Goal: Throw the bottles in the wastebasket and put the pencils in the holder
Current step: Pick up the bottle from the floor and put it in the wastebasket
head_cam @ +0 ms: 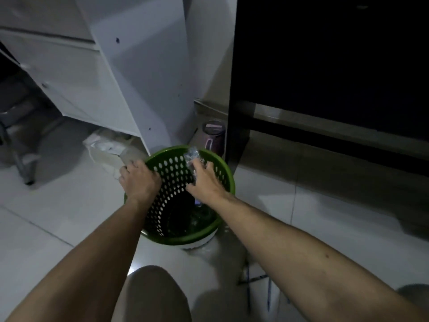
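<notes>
Two bare arms reach down over a green perforated wastebasket [178, 238] on a pale tiled floor. The left hand [139, 180] grips its rim. The right hand [205, 182] clasps a crumpled clear bottle [192, 156] above the opening. Inside, contents are too dark to tell. Beyond stands a purple flask [213, 138].

Bare forearms [301, 247] (sleeveless?), pale shorts [153, 296]

I can read no text, label, brand or number anywhere. The crumpled clear bottle [193, 159] over the green wastebasket [228, 175] shows no legible print, and the purple container [214, 138] just behind the wastebasket carries only a blurred pale patch.
</notes>
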Tool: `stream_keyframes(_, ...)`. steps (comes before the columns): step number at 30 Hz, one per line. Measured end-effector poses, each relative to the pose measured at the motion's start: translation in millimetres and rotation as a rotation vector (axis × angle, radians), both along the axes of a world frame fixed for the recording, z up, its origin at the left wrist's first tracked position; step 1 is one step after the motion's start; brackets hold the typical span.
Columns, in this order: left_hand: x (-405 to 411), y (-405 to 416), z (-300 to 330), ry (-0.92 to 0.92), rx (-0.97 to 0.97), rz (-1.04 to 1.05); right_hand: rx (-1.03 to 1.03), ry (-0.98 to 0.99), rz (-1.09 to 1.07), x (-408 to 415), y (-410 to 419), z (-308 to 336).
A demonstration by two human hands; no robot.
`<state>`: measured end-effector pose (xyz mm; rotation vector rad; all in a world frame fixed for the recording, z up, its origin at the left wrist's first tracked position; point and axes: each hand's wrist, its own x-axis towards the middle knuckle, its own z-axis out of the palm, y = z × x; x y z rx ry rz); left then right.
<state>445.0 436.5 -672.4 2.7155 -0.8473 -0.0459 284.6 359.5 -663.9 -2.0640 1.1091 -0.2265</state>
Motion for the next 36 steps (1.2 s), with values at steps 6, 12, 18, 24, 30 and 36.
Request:
stream_keyframes(6,9.7,13.3,-15.0,0.099,0.050,-0.027,0.132,0.220,-0.038,18.5,5.5,-36.1)
stream_keyframes(12,10.0,12.9,-9.0,0.122,0.018,-0.026,0.152,0.313,-0.026,20.2,9.5,-40.3)
stream_keyframes(18,-15.4,-12.2,9.8,0.069,-0.083,-0.130,0.020,0.175,0.003,7.4,4.8,-5.9)
stream_keyframes(24,-90.5,-65.1,37.3,0.137,-0.278,-0.386,-0.318,0.001,-0.134,-40.0,-29.4,33.3)
stream_keyframes(30,-177.9,-94.6,25.2,0.238,-0.304,-0.601,-0.362,0.127,-0.264,-119.9,-63.1,7.0)
stream_keyframes(36,-242.1,-100.2,-31.6,0.314,-0.172,-0.622,-0.242,0.307,-0.300,-174.5,-61.3,-59.2)
